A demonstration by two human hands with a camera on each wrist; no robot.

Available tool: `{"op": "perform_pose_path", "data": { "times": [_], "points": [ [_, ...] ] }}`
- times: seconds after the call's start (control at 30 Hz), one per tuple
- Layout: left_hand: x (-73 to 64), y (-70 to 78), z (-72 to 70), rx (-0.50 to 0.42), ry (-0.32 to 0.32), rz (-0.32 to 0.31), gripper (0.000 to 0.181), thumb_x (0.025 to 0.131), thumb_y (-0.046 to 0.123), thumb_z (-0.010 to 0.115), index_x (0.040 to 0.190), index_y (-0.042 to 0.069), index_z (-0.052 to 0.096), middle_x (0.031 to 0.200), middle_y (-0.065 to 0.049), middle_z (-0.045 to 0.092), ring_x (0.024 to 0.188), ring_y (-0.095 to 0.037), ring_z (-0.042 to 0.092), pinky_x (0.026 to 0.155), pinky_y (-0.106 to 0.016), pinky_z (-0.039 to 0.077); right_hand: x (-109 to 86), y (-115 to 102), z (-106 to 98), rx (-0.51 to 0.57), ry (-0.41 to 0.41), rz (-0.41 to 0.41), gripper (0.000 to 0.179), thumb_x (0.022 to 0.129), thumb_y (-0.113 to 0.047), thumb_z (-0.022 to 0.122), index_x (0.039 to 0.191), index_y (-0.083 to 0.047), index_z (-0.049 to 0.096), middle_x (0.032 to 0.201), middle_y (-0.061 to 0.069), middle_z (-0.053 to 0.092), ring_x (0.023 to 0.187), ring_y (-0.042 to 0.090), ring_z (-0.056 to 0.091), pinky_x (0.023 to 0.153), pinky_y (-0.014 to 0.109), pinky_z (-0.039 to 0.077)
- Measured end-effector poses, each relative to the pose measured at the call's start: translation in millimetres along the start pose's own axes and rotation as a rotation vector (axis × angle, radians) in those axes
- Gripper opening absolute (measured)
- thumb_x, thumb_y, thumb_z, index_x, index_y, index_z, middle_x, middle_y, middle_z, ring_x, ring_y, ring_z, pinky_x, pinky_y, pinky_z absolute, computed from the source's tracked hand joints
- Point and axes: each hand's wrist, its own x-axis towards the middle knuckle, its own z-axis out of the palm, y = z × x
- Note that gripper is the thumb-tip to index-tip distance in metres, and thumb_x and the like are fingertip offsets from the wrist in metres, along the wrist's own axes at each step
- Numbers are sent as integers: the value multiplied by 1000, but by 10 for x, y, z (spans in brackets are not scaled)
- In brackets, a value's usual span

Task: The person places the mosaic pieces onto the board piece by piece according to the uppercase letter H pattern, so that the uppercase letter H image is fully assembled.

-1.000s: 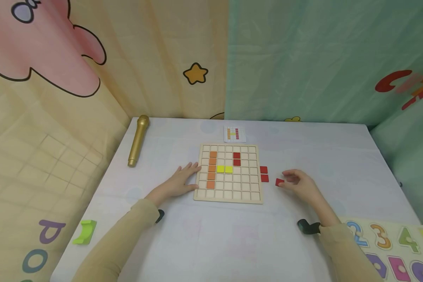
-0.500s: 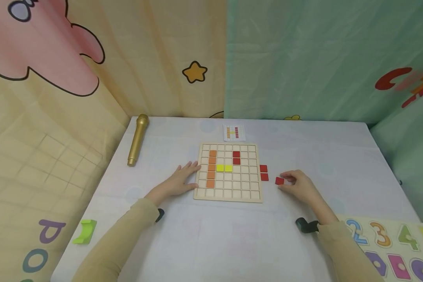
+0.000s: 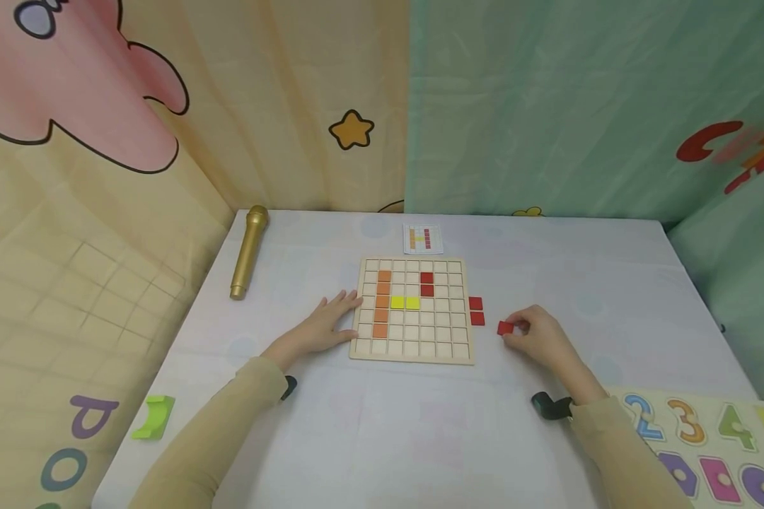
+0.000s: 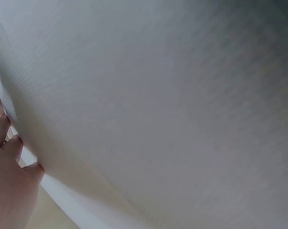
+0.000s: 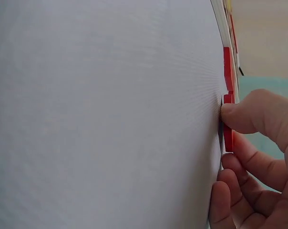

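Note:
My right hand (image 3: 537, 334) pinches a small red square tile (image 3: 504, 328) between thumb and fingers, to the right of a wooden grid board (image 3: 443, 336). In the right wrist view the thumb (image 5: 241, 117) lies over the tile's near side, low at the tabletop. Two more red tiles (image 3: 477, 319) lie flat by the board's right edge. Along the board's left edge rests my left hand (image 3: 321, 329), its fingers spread and fairly straight. On the grid sit a column of orange tiles (image 3: 382, 302), two yellow tiles (image 3: 404, 302) and two red tiles at upper right.
Behind the board lies a card (image 3: 423, 239) printed with a coloured grid pattern. A gold microphone (image 3: 248, 254) is at the back left, a green curved block (image 3: 154, 417) at the front left. A number puzzle board (image 3: 707, 445) lies at the front right, partly under the right sleeve.
The right fingers have closed in a little around the red tile, which stays in nearly the same spot. My left hand keeps its place on the board.

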Motion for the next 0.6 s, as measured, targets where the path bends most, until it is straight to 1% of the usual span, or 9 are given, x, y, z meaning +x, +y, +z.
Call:
{"op": "perform_pose_path", "data": {
  "times": [0.1,0.17,0.3,0.4,0.5,0.6],
  "points": [
    [-1,4,-6,5,-2,2,77,94,36,66,157,17,27,167,-3,12,155,-27,3,125,-52,-1,-8,-3,7,17,4,12,35,86,-21,73,113,1,65,110,20,60,97,31,55,84,44,56],
    [-1,11,-7,4,-4,3,77,94,35,66,157,16,27,167,-3,12,155,-28,3,125,-52,-1,-11,-26,12,44,8,2,35,87,-22,72,114,0,65,112,20,61,99,32,56,86,46,56],
    [-10,20,-3,-8,-12,-11,77,93,36,67,157,17,27,167,-3,12,155,-26,3,125,-51,-1,30,-148,28,112,25,-80,31,87,-16,72,112,1,65,106,19,63,96,30,59,87,46,56],
    [-20,24,0,-9,-8,-8,77,93,35,67,157,16,27,167,-4,13,155,-27,4,125,-52,0,108,-297,51,153,25,-124,29,87,-13,72,111,1,65,103,17,64,94,29,60,86,44,56],
    [-26,29,-3,-8,4,2,77,93,33,68,156,15,28,166,-6,14,155,-29,5,125,-54,1,204,-475,95,180,5,-130,30,87,-15,72,113,0,64,103,15,64,94,27,59,82,38,56],
    [-24,37,-10,-8,9,3,77,93,33,68,156,15,28,166,-6,15,155,-29,6,125,-54,1,306,-647,162,200,-20,-140,31,87,-17,72,113,-2,64,103,13,62,93,25,57,79,32,52]
  ]
}}
